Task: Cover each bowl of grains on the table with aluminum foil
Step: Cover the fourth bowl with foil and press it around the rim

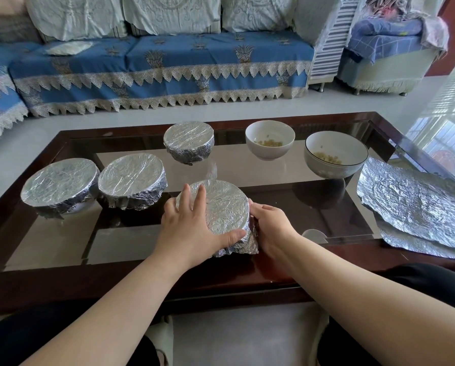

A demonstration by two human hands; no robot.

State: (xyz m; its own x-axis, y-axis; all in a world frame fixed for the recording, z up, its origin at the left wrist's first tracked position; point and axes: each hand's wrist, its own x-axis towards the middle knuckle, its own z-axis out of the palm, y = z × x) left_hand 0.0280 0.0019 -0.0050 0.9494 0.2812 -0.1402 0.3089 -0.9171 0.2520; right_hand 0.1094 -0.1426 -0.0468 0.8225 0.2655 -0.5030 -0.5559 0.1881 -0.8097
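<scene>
My left hand (192, 225) presses flat on the crinkled foil over the round bowl nearest me (221, 207), fingers straight, thumb along its front edge. My right hand (270, 224) cups the bowl's right side; its fingers seem curled against the foil, though they are partly hidden. It sits at the near middle of the dark glass-topped table (313, 207).

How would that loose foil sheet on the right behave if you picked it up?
The loose foil sheet looks thin and creased, so it would probably flop and crumple. It likely weighs almost nothing. Its ragged edge hints that it tears easily.
</scene>
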